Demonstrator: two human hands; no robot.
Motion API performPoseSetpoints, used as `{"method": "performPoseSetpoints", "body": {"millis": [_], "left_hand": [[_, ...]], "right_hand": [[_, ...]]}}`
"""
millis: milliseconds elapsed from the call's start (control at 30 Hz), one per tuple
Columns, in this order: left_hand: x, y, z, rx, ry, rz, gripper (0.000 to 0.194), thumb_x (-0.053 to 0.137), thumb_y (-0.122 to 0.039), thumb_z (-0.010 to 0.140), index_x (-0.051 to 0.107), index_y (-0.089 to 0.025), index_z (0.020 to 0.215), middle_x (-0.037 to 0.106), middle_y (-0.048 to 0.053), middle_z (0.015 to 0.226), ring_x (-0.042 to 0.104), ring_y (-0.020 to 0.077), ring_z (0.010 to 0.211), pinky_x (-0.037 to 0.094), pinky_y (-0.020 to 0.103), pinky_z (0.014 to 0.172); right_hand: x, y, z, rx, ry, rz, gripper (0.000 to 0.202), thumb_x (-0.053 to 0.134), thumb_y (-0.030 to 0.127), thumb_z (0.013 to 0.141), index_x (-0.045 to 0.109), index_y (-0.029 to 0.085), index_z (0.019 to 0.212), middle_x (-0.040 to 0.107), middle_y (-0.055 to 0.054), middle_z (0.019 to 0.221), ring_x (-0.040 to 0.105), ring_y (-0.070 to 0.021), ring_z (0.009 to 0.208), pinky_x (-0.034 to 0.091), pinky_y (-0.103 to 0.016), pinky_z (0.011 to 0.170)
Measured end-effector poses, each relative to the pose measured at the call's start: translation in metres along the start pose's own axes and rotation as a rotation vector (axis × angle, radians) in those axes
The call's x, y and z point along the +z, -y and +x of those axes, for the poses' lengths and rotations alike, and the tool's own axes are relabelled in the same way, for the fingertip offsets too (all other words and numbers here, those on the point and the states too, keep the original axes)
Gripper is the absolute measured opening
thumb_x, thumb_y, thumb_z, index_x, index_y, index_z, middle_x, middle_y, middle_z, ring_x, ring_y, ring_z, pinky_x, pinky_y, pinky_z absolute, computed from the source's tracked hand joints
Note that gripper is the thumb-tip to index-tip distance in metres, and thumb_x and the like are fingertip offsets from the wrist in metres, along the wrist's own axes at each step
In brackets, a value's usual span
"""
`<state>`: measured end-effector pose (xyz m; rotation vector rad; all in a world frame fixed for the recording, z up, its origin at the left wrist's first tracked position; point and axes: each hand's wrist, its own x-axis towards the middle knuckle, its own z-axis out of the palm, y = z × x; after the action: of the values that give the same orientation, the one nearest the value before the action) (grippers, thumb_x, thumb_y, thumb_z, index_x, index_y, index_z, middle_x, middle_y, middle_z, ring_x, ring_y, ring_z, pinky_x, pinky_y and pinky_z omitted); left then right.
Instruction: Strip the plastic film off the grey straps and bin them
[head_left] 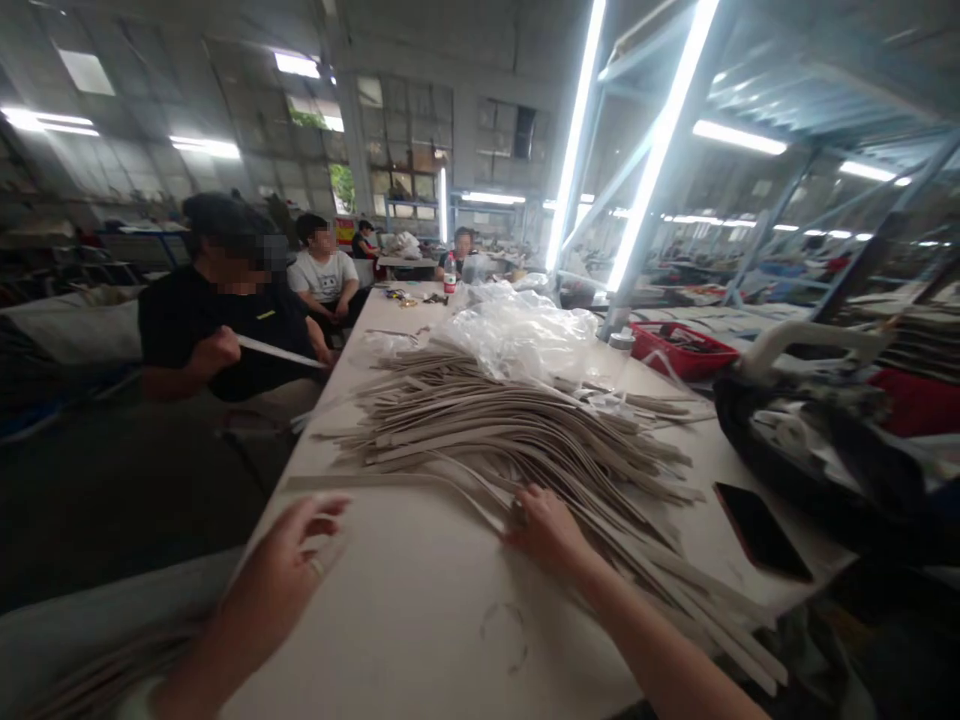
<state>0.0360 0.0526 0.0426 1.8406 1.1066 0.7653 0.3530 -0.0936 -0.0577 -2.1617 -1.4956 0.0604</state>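
Note:
A thick bundle of long grey-beige flat strips point(480, 410) lies across the table, its ends fanning toward the lower right. My right hand point(544, 532) is at the near edge of the bundle, fingers closed on one strip point(469, 488) that bends away to the left. The far part of this strip lies flat on the table. My left hand point(296, 545) hovers over the table's left edge, just below that strip's left end. Its fingers are curved and apart, slightly blurred, with nothing visible between them.
Crumpled clear plastic point(517, 330) covers the bundle's far side. A phone point(761, 530), a dark bag point(817, 450) and a red basket point(682, 350) are on the right. A co-worker point(232, 310) holds a pale strip at the left; other people sit farther back near a bottle point(450, 273).

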Motion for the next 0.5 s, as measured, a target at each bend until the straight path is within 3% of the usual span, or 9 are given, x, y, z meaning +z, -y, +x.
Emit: {"method": "performPoseSetpoints", "body": {"millis": [100, 167, 300, 400, 500], "left_hand": [[0.069, 0.003, -0.002, 0.107, 0.296, 0.160, 0.020, 0.060, -0.027, 0.071, 0.067, -0.020, 0.088, 0.067, 0.005, 0.095, 0.061, 0.0242, 0.092, 0.047, 0.036, 0.086], [0.109, 0.015, 0.000, 0.118, 0.381, 0.238, 0.017, 0.056, -0.023, 0.073, 0.067, -0.016, 0.084, 0.066, 0.008, 0.090, 0.062, 0.0228, 0.086, 0.047, 0.035, 0.084], [0.173, 0.031, 0.014, 0.215, 0.349, 0.326, 0.013, 0.050, -0.014, 0.078, 0.063, -0.014, 0.081, 0.063, 0.009, 0.089, 0.060, 0.0205, 0.088, 0.047, 0.032, 0.082], [0.209, 0.022, 0.028, 0.300, 0.309, 0.374, 0.017, 0.050, -0.011, 0.079, 0.062, -0.015, 0.090, 0.060, 0.010, 0.098, 0.056, 0.0207, 0.099, 0.044, 0.033, 0.091], [0.240, 0.007, 0.043, 0.305, 0.273, 0.434, 0.026, 0.061, -0.019, 0.077, 0.058, -0.016, 0.103, 0.056, 0.012, 0.111, 0.051, 0.0235, 0.111, 0.038, 0.035, 0.099]], "right_hand": [[0.011, 0.006, -0.020, -0.007, -0.007, -0.106, 0.028, 0.066, 0.033, 0.075, 0.064, 0.018, 0.098, 0.062, -0.012, 0.107, 0.054, -0.0281, 0.102, 0.040, -0.036, 0.088], [0.013, 0.004, -0.024, -0.021, 0.004, -0.156, 0.017, 0.055, 0.022, 0.082, 0.064, 0.020, 0.096, 0.063, -0.010, 0.104, 0.055, -0.0257, 0.101, 0.040, -0.034, 0.088], [-0.002, -0.017, 0.000, -0.061, 0.050, -0.208, 0.023, 0.045, 0.009, 0.083, 0.065, 0.020, 0.088, 0.065, -0.008, 0.092, 0.059, -0.0215, 0.088, 0.042, -0.029, 0.077], [-0.024, -0.038, 0.039, -0.059, 0.041, -0.217, 0.022, 0.044, 0.013, 0.087, 0.064, 0.019, 0.092, 0.064, -0.008, 0.097, 0.060, -0.0191, 0.084, 0.040, -0.027, 0.073], [-0.035, -0.054, 0.074, -0.043, 0.021, -0.217, 0.021, 0.044, 0.018, 0.089, 0.064, 0.018, 0.092, 0.062, -0.008, 0.101, 0.059, -0.0186, 0.089, 0.038, -0.026, 0.076]]}}
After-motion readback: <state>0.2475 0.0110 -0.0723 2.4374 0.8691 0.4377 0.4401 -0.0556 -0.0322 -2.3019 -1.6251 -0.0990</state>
